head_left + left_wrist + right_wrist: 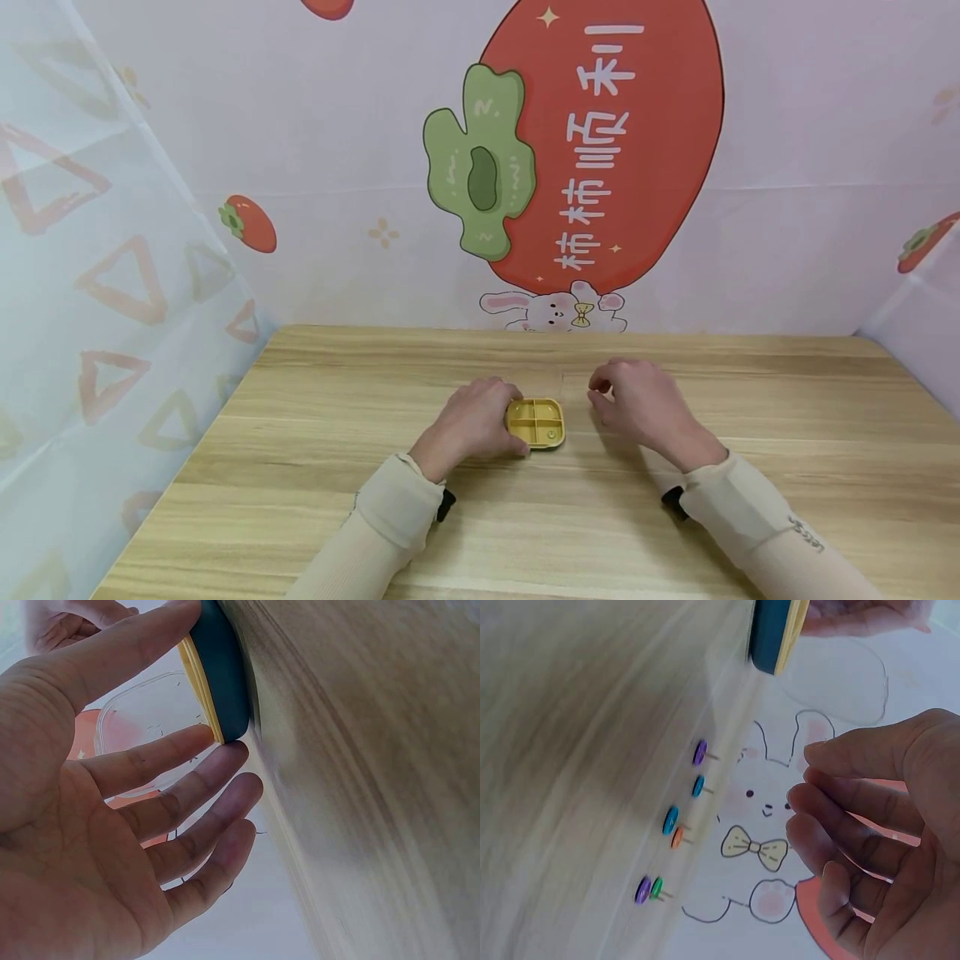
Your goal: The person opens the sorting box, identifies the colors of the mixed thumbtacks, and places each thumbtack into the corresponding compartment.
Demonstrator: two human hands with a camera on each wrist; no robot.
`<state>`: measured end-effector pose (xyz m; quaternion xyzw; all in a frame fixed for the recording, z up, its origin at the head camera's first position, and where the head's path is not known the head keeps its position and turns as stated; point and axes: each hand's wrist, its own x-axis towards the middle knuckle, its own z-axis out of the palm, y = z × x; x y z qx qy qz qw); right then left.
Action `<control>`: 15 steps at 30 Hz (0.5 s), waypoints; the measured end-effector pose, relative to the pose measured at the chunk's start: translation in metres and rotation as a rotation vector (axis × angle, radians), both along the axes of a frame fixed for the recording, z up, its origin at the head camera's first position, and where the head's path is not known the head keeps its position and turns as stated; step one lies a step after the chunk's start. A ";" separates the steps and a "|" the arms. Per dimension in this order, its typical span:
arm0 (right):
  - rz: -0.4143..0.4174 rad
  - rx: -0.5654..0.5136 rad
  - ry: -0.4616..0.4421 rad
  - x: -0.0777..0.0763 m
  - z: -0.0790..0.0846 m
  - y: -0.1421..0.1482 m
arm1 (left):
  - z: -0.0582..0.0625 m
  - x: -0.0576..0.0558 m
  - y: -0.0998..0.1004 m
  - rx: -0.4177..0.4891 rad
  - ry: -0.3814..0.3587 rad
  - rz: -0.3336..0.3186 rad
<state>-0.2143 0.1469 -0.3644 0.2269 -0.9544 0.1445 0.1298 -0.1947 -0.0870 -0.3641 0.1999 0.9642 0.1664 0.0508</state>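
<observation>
In the head view, my left hand (477, 419) grips the left side of a small yellow pill box (536, 422), thumb at the near side and fingers at the far side. Four-part dividers show inside; a small round piece lies in the near right compartment. The base (223, 675) is dark teal, and the clear lid (142, 727) stands raised behind. To the right of the box, my right hand (643, 404) hovers above the table, fingers loosely bent, nothing visible between them. Below it are several coloured thumbtacks (671, 820), heads down and pins up.
The wood-grain table (315, 467) runs back to a printed cloth backdrop (337, 250) with a big red persimmon and a rabbit. Another patterned cloth (97, 275) hangs along the left side.
</observation>
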 end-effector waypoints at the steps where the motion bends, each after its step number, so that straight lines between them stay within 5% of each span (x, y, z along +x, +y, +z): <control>1: -0.006 -0.004 -0.006 0.000 0.000 0.001 | 0.000 0.000 0.000 0.000 0.000 0.000; 15: -0.033 0.000 -0.064 0.000 0.005 0.016 | -0.002 0.000 0.001 0.005 -0.011 0.003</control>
